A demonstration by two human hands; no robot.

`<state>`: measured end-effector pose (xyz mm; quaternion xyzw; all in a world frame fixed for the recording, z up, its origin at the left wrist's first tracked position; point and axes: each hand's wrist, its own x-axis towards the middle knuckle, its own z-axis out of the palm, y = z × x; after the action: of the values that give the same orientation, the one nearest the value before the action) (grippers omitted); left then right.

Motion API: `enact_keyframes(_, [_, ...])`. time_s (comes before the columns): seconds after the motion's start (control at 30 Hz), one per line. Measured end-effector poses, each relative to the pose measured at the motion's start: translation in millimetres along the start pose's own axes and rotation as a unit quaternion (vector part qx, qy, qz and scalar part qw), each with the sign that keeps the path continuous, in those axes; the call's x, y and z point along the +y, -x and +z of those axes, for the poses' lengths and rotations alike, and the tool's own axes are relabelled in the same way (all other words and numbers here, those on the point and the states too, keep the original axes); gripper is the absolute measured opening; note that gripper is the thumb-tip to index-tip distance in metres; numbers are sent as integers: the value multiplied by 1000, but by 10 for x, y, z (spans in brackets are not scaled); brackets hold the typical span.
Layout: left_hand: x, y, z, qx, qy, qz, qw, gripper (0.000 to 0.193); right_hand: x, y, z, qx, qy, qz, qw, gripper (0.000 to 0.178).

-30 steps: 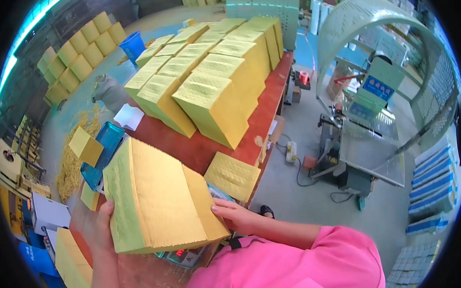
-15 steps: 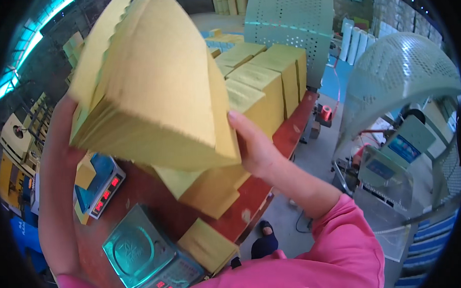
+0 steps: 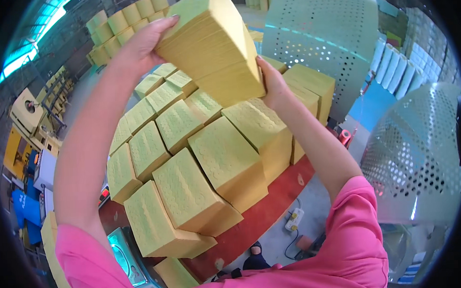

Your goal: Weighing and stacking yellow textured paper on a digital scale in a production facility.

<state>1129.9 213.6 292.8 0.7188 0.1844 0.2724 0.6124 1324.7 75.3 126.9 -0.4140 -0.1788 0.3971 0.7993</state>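
Observation:
A thick stack of yellow paper sheets [image 3: 212,58] is raised above the table, tilted, between my two hands. My left hand [image 3: 148,43] grips its left end, the thumb near the top edge. On the opposite end, my right hand [image 3: 273,84] presses with the fingers partly hidden behind the stack. Below lie several similar yellow paper stacks [image 3: 189,191] with embossed wavy lines on top, set close together in rows. One stack [image 3: 223,154] lies at the right side of these rows, beneath my right forearm.
The red table [image 3: 243,230] runs along under the stacks. A digital scale [image 3: 125,257] stands near its front, beside a low yellow stack [image 3: 175,278]. Perforated metal guards [image 3: 318,49] rise behind and at right. A power strip [image 3: 294,219] lies on the floor. Paper rolls [image 3: 124,20] are piled at far left.
Both hands have carried the paper stack farther away, over the rows. The view has shifted, so many more stacks on the table now show.

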Motion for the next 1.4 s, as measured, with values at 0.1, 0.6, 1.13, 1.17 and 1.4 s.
enact_keyframes(0.1, [-130,-338,67,21,-4,-3,1000,40,-58,-302,-133,-6,-4,11,1000,39])
enact_keyframes(0.6, [-251,-801,-86,57,-93,-29,994,46,80,-877,-23,-114,40,80,989,54])
enact_keyframes(1.13, [-600,-1211,-512,-10,-182,-31,983,47,407,-967,220,-54,96,96,989,71])
enact_keyframes(1.17, [-673,-1247,-512,-12,-180,-32,983,47,336,-1012,200,-30,164,133,977,68])
enact_keyframes(1.4, [-846,-1314,-395,42,-146,-85,985,56,-102,-945,67,-32,680,-53,730,52])
